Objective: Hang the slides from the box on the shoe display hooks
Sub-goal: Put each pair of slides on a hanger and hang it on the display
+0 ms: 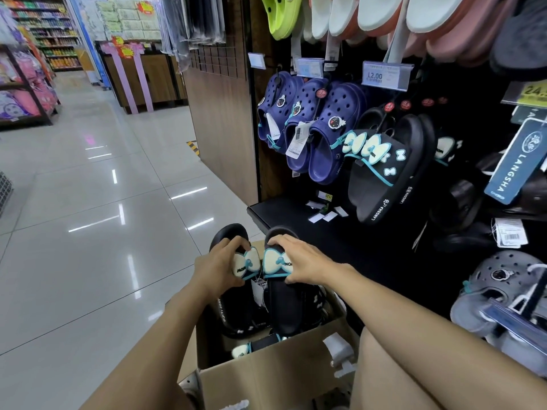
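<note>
Over box: slides in both hands.

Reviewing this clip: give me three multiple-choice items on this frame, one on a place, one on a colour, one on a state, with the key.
1. Where are the two held slides?
A. over the open box
B. on a hook
C. on the floor

2. What colour are the clogs hanging at upper left of the rack?
A. red
B. navy
C. white

3. What is the left hand doing?
A. hanging idle
B. gripping a slide
C. pressing the floor

Key:
1 A: both slides sit above the cardboard box.
2 B: the clogs are navy.
3 B: the left hand grips the strap; the right hand does likewise.
</note>
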Motion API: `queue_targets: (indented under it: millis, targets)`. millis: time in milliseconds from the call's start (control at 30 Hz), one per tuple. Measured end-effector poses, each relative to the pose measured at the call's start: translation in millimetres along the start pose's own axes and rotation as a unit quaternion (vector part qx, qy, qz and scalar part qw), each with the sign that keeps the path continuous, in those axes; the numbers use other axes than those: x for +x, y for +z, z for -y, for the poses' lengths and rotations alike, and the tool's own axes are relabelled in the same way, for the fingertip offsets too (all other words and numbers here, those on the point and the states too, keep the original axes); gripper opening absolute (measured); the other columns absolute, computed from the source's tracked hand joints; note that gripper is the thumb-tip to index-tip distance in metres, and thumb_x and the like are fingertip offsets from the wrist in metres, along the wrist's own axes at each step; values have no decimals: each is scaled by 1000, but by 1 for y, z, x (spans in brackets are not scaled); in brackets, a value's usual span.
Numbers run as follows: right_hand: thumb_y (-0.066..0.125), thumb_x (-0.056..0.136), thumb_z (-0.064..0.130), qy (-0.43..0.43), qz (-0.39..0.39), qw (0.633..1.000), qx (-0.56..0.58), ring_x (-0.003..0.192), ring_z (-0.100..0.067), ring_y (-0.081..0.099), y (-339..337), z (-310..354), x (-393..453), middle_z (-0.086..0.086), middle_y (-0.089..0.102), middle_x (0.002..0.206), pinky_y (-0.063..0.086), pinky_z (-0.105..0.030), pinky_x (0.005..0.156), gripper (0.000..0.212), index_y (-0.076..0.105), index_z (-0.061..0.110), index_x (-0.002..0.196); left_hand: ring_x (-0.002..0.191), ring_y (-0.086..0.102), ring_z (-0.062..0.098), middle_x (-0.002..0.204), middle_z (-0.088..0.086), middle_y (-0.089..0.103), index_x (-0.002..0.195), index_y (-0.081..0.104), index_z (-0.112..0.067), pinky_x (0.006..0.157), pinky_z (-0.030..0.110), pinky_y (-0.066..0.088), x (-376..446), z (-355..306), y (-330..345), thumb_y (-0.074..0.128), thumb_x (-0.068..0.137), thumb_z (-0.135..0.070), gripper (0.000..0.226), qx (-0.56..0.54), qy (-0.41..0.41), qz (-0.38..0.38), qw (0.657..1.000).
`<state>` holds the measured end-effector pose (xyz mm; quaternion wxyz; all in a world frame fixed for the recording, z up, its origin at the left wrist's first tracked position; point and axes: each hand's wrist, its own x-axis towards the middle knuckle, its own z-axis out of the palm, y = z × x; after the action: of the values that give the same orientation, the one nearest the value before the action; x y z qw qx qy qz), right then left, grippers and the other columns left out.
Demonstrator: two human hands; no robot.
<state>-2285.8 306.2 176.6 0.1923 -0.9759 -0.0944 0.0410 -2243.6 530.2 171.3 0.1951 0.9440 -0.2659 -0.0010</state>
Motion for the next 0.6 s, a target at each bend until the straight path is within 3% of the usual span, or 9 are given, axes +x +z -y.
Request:
queue_targets:
  millis: [133, 267, 333, 433, 500, 600]
  targets:
    - [76, 70, 3, -38, -23, 999, -19, 128, -18, 40, 1, 5, -1, 7, 48, 136, 45, -41, 101, 82, 40, 29, 140, 100, 55, 17, 114, -8, 50, 117, 43, -38, 84, 43, 53, 1, -1, 3, 85, 64, -29, 69, -64, -16, 30, 997]
    - [69, 77, 0, -57, -42, 997, -32, 125, -19, 43, -5, 7, -6, 2, 53, 128, 38, -31, 100, 74, 44, 31, 139, 96, 60, 8, 110, -18, 59, 114, 44, -44, 83, 41, 53, 1, 0, 5, 68, 62, -68, 63, -109, -36, 16, 993]
    - [66, 79, 0, -73, -44, 995, -49, 122, -16, 44, -5, 9, -7, 3, 54, 124, 36, -29, 98, 71, 45, 33, 139, 93, 62, 8, 103, -20, 63, 112, 42, -46, 82, 42, 53, 2, 2, 8, 62, 61, -74, 62, -92, -46, 12, 995]
    - [67, 80, 3, -81, -41, 995, -52, 120, -15, 46, -3, 13, -10, 5, 54, 119, 40, -30, 89, 69, 45, 36, 137, 91, 63, 7, 97, -19, 65, 108, 43, -46, 81, 42, 53, 2, 2, 9, 61, 62, -69, 54, -100, -49, 3, 994]
    - [67, 80, 4, -79, -40, 995, -49, 120, -14, 46, -4, 13, -11, 5, 53, 120, 43, -31, 87, 69, 45, 36, 136, 95, 62, 8, 102, -17, 64, 110, 47, -43, 84, 39, 53, 1, -2, 7, 70, 70, -56, 48, -113, -43, 2, 993]
    - [66, 82, 5, -78, -46, 995, -47, 122, -14, 46, -8, 12, -11, 4, 53, 123, 32, -24, 85, 66, 46, 35, 137, 97, 60, 7, 111, -11, 63, 119, 52, -30, 85, 28, 50, 3, -4, 9, 76, 80, -31, 46, -142, -29, 3, 989]
